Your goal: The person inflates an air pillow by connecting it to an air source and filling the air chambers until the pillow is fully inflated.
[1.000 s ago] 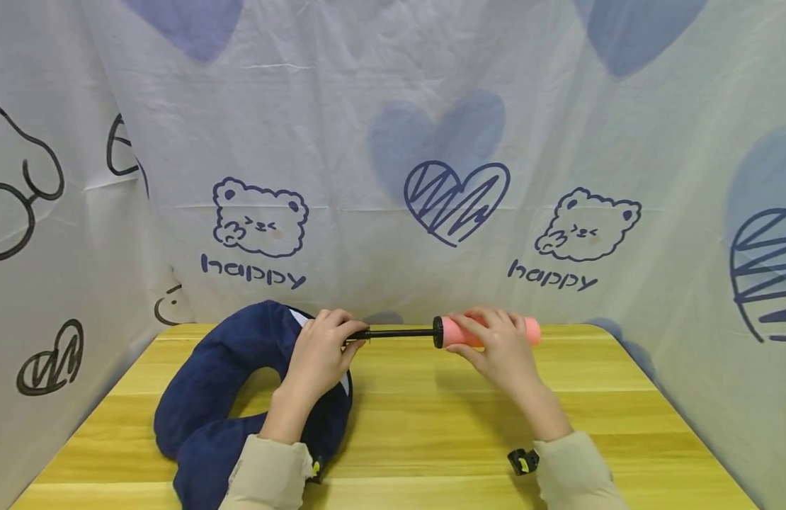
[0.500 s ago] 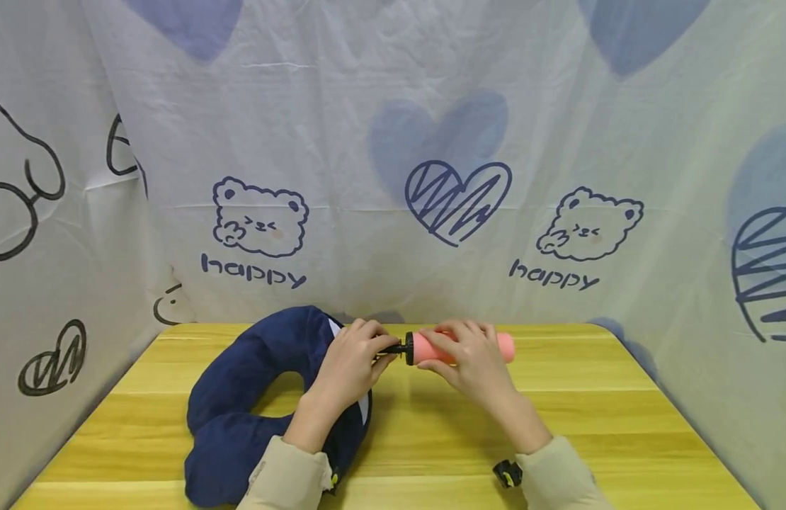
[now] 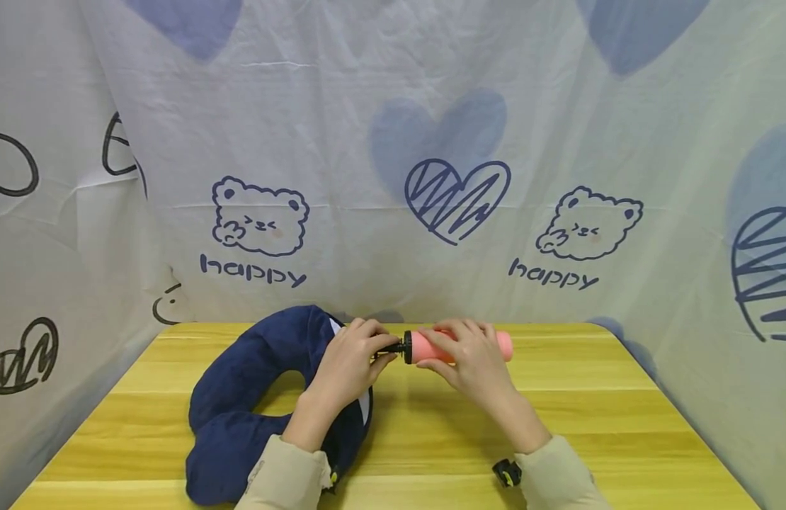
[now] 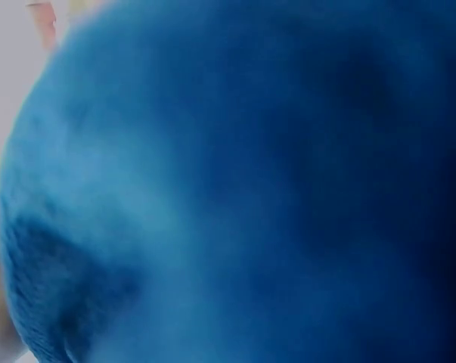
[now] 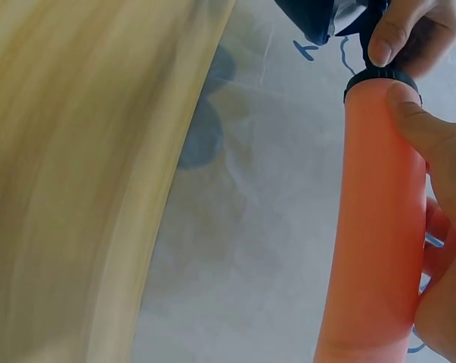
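Shortened since a second ago, our pump (image 5: 379,219) hangs above the desk (image 3: 559,397), gripped in our right hand (image 3: 474,365), its black end (image 3: 399,348) pinched by our left hand (image 3: 348,358) beside the pillow (image 3: 224,397). We judge it light, stiff, best held mid-body.

The neck pillow (image 3: 240,368) lies on the counter (image 3: 597,425) toward 9 o'clock. Over its 2-o'clock side, the left hand (image 3: 348,361) holds the 9-o'clock end of the pump (image 3: 422,348), which runs toward 3 o'clock into the right hand (image 3: 477,363). A cloth (image 3: 367,276) hangs behind the counter, at 12 o'clock.
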Available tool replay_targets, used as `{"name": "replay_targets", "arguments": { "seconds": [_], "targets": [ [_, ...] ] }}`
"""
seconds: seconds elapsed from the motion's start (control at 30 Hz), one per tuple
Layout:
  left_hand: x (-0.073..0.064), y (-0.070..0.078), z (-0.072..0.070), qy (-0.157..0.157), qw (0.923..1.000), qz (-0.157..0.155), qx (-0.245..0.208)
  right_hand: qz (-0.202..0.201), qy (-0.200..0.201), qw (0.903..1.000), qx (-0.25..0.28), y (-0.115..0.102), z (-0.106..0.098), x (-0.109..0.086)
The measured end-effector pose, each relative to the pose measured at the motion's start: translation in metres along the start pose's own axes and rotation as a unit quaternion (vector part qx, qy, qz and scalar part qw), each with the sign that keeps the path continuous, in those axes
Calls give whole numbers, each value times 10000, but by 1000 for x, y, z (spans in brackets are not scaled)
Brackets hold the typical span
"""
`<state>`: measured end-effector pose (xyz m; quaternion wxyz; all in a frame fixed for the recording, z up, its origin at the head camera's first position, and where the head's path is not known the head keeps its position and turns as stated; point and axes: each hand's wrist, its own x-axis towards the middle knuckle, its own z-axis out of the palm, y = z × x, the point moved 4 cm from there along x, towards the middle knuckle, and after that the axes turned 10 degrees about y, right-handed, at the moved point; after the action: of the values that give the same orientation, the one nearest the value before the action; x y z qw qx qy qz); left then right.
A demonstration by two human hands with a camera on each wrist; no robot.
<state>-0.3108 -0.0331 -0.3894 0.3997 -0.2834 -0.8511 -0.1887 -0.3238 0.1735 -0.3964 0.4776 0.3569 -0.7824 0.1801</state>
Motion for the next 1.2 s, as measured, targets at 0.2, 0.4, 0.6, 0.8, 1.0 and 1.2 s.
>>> {"name": "replay_targets", "arguments": {
  "seconds": [0.2, 0.4, 0.6, 0.8, 1.0, 1.2],
  "targets": [
    [0, -4, -1, -44, 9999, -148, 57, 85, -57, 9999, -43, 4, -3, 1],
    [-1, -10, -5, 91, 9996, -234, 96, 332, -125, 9993, -78, 11, -8, 1],
    [-2, -19, -11, 158, 9992, -283, 253, 607, -216, 9978, -146, 25, -12, -1],
    [-3, -33, -23, 212, 9975, -582, 328, 854, -239, 9957, -272, 40, -21, -1],
    [-3, -39, -28, 220, 9961, -784, 346, 990, -292, 9940, -371, 45, -25, 0],
    [2, -24, -17, 152, 9988, -371, 271, 712, -280, 9970, -127, 25, -18, 5]
  ]
}}
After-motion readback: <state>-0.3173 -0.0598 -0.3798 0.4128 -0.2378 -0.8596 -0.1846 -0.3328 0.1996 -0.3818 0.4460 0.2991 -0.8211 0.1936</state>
